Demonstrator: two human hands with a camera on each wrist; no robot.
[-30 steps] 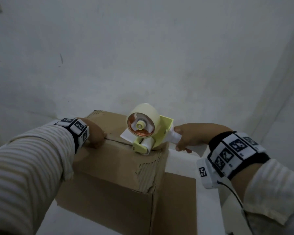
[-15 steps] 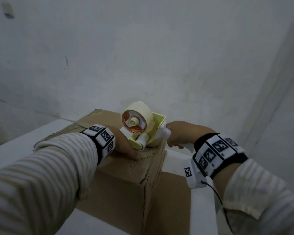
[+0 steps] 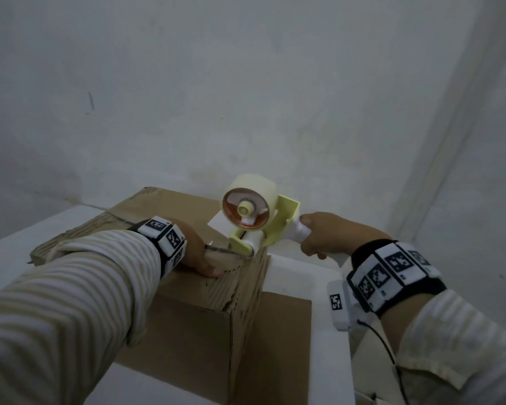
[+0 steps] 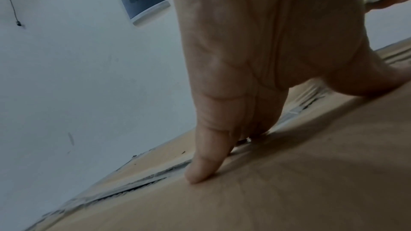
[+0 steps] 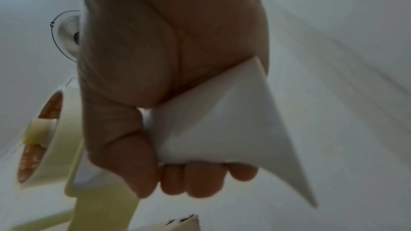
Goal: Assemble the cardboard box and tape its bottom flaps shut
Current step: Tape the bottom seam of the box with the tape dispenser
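I see the box (image 3: 187, 302) standing folded at centre frame with its flaps closed on top, so assembly looks done to me. My left hand (image 3: 195, 252) presses flat, fingers straight, beside the seam (image 4: 142, 182). My right hand (image 3: 324, 235) is wrapped around the handle of the tape gun (image 3: 254, 226), whose roller sits at the box's right edge. The taping itself seems barely begun.

Brown box (image 3: 187, 323), yellow-white dispenser (image 3: 278, 229), striped sleeves (image 3: 70, 302).
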